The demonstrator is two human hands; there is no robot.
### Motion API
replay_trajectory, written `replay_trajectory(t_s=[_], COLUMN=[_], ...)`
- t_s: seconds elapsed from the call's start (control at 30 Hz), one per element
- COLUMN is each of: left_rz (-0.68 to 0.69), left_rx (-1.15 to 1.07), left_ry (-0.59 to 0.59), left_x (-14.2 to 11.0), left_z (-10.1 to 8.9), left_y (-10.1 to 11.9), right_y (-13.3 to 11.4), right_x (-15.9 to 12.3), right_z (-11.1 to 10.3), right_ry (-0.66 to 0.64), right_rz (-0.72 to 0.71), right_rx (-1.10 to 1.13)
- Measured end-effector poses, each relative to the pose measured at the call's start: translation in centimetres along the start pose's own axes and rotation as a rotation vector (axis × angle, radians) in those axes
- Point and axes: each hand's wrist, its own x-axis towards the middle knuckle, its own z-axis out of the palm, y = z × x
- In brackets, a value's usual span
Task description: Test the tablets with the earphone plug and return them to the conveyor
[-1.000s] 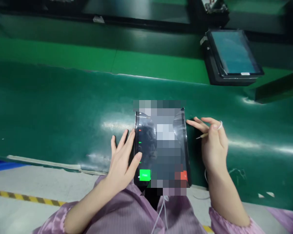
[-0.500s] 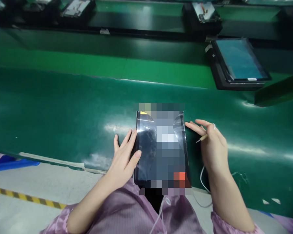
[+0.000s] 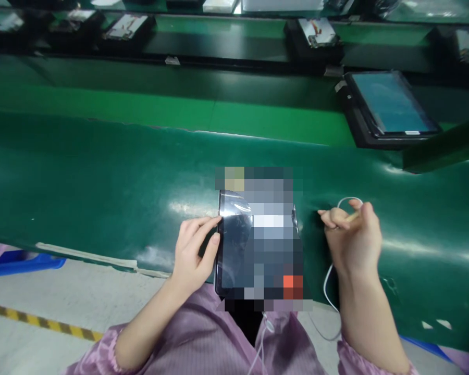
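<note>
A dark tablet screen panel [image 3: 234, 255] with clear film on its face lies at the table's near edge, in front of my body. Much of it is masked by pixel blocks. My left hand [image 3: 195, 247] grips its left edge, fingertips and thumb against the rim. To the right of the panel and apart from it, my right hand [image 3: 354, 239] is closed round a thin tool with a beige handle [image 3: 353, 216]; its tip is hidden by the fingers. A white cord [image 3: 325, 286] loops about the right hand and hangs down beside it.
On the green table [image 3: 101, 172], a blue-filmed tablet [image 3: 394, 101] rests on a black block at back right. Black fixtures bearing opened devices, one with an orange ribbon [image 3: 318, 31], line the far belt. A dark green post [image 3: 445, 148] juts in from the right.
My right hand has drawn back from the panel's right edge and turned, hiding the tool's metal tip. My left fingers have drawn closer together and slid down the left edge. The view has shifted slightly.
</note>
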Motion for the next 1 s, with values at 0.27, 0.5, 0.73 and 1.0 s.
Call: replay_trajectory(t_s=[0.27, 0.5, 0.73, 1.0], left_rz=[0.011, 0.076, 0.088, 0.271], left_rx=[0.052, 0.151, 0.182, 0.105], left_ry=[-0.086, -0.108, -0.225, -0.405], left_x=[0.6, 2.4, 2.5, 0.4], left_z=[0.6, 1.4, 1.3, -1.5], left_y=[0.1, 0.1, -0.6, -0.8], right_y=[-1.3, -2.2, -1.9, -2.0], right_x=[0.6, 0.4, 0.1, 0.3], right_z=[-0.3, 0.0, -0.3, -0.5], right_ry=[-0.114, -0.075, -0.042, -0.041], right_rz=[0.035, 0.041, 0.027, 0.109], right_rx=[0.086, 0.147, 0.127, 0.201])
